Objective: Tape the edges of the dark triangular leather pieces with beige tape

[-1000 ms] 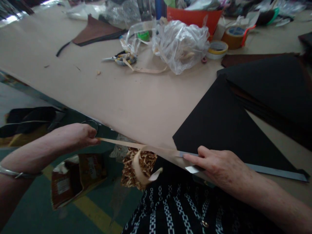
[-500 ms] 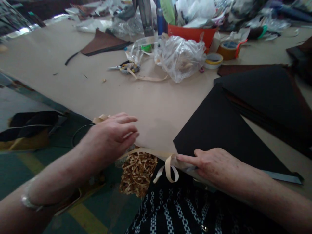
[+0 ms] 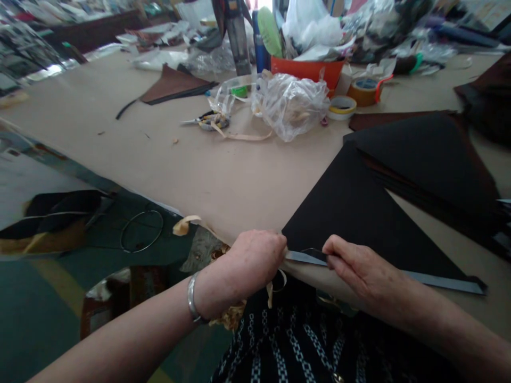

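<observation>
Two bare hands, the left hand [image 3: 255, 259] and the right hand [image 3: 361, 271], meet at a table's edge [image 3: 120, 190] in the head view. Where is the thing they work on, and what do the fingers do?

A grey strip [image 3: 443, 282] lies along the lower edge of a black sheet [image 3: 371, 213], and its near end lifts off toward the person. The right thumb and fingertips [image 3: 328, 246] pinch it. The left hand is closed at the strip's near end, but the knuckles hide whether it holds the strip.

How would it handle, and where would you take hold?

It looks light, thin and bendy, though the view is too dim to be sure of the material. Its lifted end seems the best place to hold. The black sheet looks flat and light, and its broad middle seems the safer place to press.

What bounds the hands?

The table's edge runs just below them. A black stack [image 3: 423, 159] lies to the right, and tan paper [image 3: 159, 159] stretches away from the hands toward a clear plastic bag [image 3: 293, 106].
</observation>
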Demonstrator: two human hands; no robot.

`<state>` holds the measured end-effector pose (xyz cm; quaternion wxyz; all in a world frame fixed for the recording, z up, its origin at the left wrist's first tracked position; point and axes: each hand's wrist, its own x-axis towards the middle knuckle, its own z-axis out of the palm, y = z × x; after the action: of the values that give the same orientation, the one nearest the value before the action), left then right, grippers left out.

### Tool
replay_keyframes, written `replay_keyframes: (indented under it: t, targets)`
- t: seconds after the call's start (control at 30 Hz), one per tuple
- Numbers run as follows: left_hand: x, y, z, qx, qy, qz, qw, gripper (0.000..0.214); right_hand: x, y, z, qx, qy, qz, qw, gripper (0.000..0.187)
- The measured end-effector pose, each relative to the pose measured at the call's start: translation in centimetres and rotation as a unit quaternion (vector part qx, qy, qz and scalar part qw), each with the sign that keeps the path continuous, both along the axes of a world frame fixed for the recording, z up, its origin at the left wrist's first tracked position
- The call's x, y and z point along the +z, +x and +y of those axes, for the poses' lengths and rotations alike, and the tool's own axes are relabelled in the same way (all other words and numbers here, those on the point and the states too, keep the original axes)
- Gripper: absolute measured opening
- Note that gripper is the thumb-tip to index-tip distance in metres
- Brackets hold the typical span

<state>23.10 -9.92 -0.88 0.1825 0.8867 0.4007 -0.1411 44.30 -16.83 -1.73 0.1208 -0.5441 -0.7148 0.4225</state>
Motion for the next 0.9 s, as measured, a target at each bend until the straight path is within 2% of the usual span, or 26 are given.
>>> replay_keyframes:
  t: [0.1, 0.2, 0.3, 0.37, 0.43, 0.53, 0.7, 0.9]
  targets:
    - [-0.1, 0.1, 0.3, -0.004, -0.004, 0.013, 1.0, 0.016, -0.3, -1.8, -0.1, -0.063, 0.04, 0.076, 0.994, 0.02]
    - [0.0, 0.2, 0.4, 0.0, -0.01, 0.018, 1.0, 0.017, -1.2, -2.8, 0.1, -0.128, 0.078, 0.106, 0.983, 0.017]
    - [0.6, 0.5, 0.5, 0.003, -0.018, 0.027, 0.999, 0.023, -2.0, -3.3, 0.2, -0.161, 0.013, 0.086, 0.983, 0.016]
    - [0.9, 0.5, 0.5, 0.005, -0.024, 0.029, 0.999, 0.024, -2.4, -3.6, 0.2, -0.164, -0.03, 0.068, 0.984, 0.012]
    - [0.8, 0.5, 0.6, 0.008, -0.027, 0.019, 0.999, 0.023, -2.6, -4.1, 0.1, -0.161, -0.042, 0.055, 0.985, 0.012]
    - [0.2, 0.2, 0.7, 0.0, -0.018, -0.006, 1.0, 0.022, -2.7, -4.7, 0.1, -0.15, -0.027, 0.033, 0.988, 0.024]
    - [-0.5, -0.1, 0.6, -0.01, 0.0, -0.018, 1.0, 0.019, -2.6, -5.0, 0.2, -0.133, -0.015, -0.016, 0.991, 0.027]
    - [-0.3, 0.0, 0.7, -0.005, 0.0, -0.037, 0.999, 0.016, -2.5, -5.5, 0.4, -0.103, -0.002, -0.066, 0.992, 0.018]
